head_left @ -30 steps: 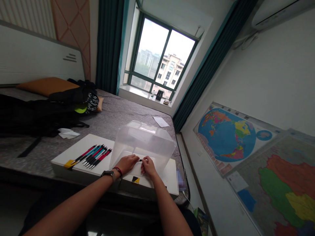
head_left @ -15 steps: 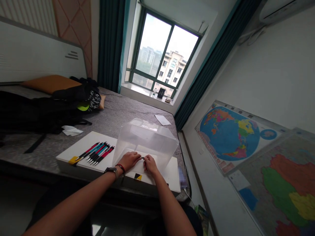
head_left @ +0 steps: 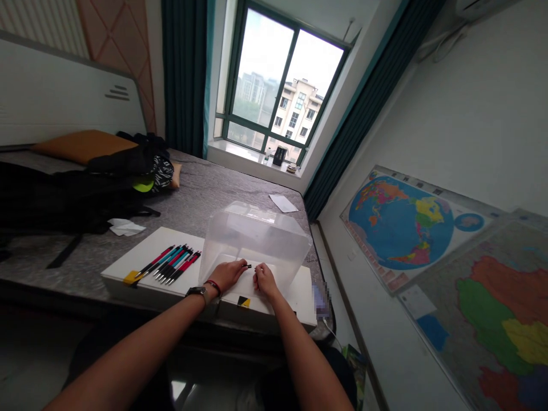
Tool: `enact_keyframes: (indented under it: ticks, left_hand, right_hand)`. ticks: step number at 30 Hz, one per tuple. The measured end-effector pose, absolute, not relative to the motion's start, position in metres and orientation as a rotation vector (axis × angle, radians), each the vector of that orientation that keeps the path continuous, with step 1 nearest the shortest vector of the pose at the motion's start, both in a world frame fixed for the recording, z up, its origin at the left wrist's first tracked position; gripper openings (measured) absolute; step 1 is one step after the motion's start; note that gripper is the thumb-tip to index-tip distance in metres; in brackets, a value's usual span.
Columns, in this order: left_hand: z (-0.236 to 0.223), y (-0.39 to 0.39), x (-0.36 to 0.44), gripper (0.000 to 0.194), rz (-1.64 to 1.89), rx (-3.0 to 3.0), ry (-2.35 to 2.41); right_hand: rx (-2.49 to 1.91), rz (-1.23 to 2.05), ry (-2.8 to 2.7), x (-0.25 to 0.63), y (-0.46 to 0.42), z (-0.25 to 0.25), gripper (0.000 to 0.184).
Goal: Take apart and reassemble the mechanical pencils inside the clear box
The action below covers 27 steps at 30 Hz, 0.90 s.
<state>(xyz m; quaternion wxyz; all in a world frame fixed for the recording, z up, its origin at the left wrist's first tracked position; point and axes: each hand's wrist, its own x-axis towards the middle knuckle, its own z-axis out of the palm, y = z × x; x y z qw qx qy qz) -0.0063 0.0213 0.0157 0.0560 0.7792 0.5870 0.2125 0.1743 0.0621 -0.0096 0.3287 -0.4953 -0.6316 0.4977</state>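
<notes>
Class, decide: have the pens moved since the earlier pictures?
No; against the yellow patch on the white box, the pens show no shift either way.

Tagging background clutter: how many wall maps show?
2, both on the wall at right: a world map, and a second map beside it, cut off by the picture's edge. More could lie out of frame.

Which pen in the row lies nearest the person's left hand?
The red-and-black pen at the row's right end, beside the clear box; the other pens lie farther left, away from the left hand.
</notes>
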Motion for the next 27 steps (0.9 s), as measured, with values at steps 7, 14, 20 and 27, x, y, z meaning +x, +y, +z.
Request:
enact_keyframes:
  ticks: [7,14,20,27]
  left_hand:
    - [0.018,0.018,-0.005,0.037,0.680,2.278,1.817]
    - [0.017,0.019,-0.007,0.029,0.686,2.235,1.827]
    - [0.014,0.021,-0.007,0.039,0.722,2.302,1.750]
    - [0.014,0.021,-0.007,0.036,0.647,2.217,1.877]
  right_hand:
    - [-1.207,1.303,-1.395,0.176,0.064,-0.014,0.017]
    - [-1.182,1.320,-1.298,0.176,0.062,-0.012,0.022]
    - [-1.200,1.292,-1.474,0.176,0.057,-0.007,0.012]
    - [-1.318,1.132,-1.740,0.176,0.050,-0.001,0.014]
